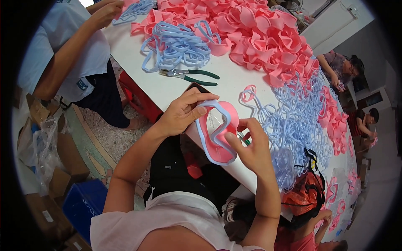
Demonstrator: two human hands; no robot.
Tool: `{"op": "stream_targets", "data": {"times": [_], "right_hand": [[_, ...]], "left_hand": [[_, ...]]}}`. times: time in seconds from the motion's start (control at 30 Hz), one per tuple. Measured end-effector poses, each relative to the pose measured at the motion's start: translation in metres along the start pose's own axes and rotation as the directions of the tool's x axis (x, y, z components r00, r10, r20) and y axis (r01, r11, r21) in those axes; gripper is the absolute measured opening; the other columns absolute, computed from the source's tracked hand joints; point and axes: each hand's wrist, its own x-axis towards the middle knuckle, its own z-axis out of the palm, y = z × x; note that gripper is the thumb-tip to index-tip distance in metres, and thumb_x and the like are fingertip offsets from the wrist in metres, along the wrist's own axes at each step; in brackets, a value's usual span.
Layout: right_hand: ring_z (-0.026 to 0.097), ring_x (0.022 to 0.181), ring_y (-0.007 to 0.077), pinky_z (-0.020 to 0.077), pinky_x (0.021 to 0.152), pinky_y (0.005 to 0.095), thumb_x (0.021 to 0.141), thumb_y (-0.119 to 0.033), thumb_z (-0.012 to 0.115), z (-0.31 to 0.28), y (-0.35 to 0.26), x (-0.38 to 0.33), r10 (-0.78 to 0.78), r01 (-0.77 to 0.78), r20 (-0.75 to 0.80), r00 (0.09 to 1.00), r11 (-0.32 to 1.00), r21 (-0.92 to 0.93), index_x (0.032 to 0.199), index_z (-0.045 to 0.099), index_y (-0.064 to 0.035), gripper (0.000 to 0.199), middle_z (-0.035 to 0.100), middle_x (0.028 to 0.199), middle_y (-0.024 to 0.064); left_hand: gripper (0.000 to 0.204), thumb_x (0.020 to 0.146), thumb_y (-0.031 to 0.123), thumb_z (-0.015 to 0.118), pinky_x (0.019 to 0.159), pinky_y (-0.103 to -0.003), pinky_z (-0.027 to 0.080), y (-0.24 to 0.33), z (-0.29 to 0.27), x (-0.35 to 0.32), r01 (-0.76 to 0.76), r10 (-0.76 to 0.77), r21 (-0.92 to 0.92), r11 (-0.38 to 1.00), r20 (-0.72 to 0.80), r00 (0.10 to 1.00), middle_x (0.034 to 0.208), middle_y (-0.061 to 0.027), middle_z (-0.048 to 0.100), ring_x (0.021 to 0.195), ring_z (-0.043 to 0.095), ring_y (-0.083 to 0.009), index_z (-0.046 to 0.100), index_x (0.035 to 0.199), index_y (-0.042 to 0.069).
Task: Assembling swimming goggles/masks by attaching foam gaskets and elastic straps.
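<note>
A pink foam mask pad point(217, 138), matt and soft-looking, is held with a pale blue rubbery band point(209, 144) of smooth, faintly glossy finish laid around its edge. The same matt foam is seen in the pink heap point(259, 37), and the same pliant material in the blue loops point(176, 46). The table top point(138, 62) is shown as smooth, white and matt, possibly laminate. The pliers point(188, 75) are of dull grey metal with green plastic-coated handles. Brown cardboard boxes point(63, 167) appear rough and matt.
</note>
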Motion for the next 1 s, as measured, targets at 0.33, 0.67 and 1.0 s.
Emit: {"op": "stream_targets", "data": {"times": [0.33,0.67,1.0], "right_hand": [[0.066,0.096,0.0199,0.0504,0.090,0.0293,0.086,-0.003,0.069,0.015,0.003,-0.017,0.147,-0.189,0.156,0.977,0.244,0.951,0.129,0.045,0.0063,0.051,0.067,0.104,0.0125],[0.058,0.113,0.0242,0.0438,0.103,0.0384,0.083,-0.015,0.075,0.026,0.037,-0.038,0.235,0.052,-0.098,0.967,0.191,0.980,0.132,0.042,0.0086,0.064,0.058,0.123,0.0146],[0.052,0.087,0.0097,0.0435,0.069,0.0233,0.100,-0.030,0.053,-0.026,0.052,-0.037,0.169,-0.062,-0.158,0.973,0.848,0.526,0.136,0.043,0.0019,0.049,0.054,0.113,0.0091]], "left_hand": [[0.039,0.098,0.026,0.058,0.075,-0.021,0.037,-0.011,0.010,0.010,0.021,-0.025,0.033,0.999,0.131,0.991,0.090,-0.0010,0.046,0.082,0.043,-0.0105,0.059,0.130,0.003],[0.042,0.100,0.018,0.050,0.079,-0.021,0.040,0.002,0.055,-0.011,0.231,-0.212,-0.208,0.950,0.110,0.971,0.100,-0.0018,0.047,0.089,0.048,-0.0073,0.044,0.138,0.000],[0.040,0.089,0.001,0.059,0.075,-0.030,0.044,0.026,0.029,0.015,-0.216,0.118,0.498,0.840,0.221,0.968,0.094,-0.0119,0.049,0.084,0.051,-0.0240,0.059,0.129,0.004]]}}
